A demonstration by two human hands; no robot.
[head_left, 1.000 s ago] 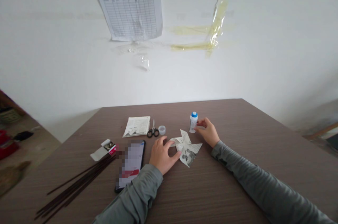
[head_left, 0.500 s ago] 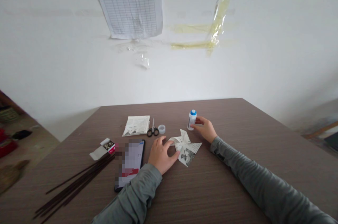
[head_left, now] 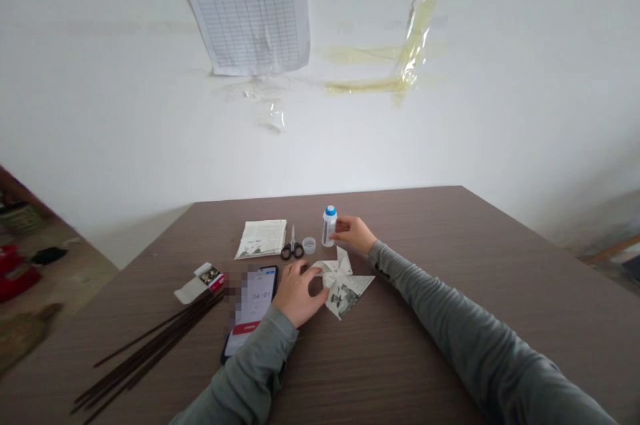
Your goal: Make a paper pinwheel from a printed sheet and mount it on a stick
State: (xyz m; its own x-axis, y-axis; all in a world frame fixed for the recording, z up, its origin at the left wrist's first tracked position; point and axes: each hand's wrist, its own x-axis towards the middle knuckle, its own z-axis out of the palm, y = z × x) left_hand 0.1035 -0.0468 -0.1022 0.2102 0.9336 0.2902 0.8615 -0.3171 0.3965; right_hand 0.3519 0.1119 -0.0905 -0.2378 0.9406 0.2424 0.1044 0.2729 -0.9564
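A pinwheel folded from printed paper (head_left: 343,295) lies on the table, its blades spread. My left hand (head_left: 299,291) is at its left side, thumb and index finger curved onto the paper's edge. Just behind the pinwheel, my right hand (head_left: 356,235) has its fingertips closed on the side of a small white glue bottle (head_left: 329,228) with a blue top, which stands upright. A translucent round cap (head_left: 309,246) sits left of the bottle, beside black-handled scissors (head_left: 293,248).
A stack of folded printed paper (head_left: 261,239) lies left of the scissors. A phone (head_left: 253,308) showing a timer is by my left forearm. Several thin dark sticks (head_left: 150,348) reach from a small open box (head_left: 205,281). The wall (head_left: 380,151) rises behind the table (head_left: 400,371).
My right hand has moved left with the glue bottle, bringing it closer to the cap. The pinwheel and my left hand have shifted slightly left.
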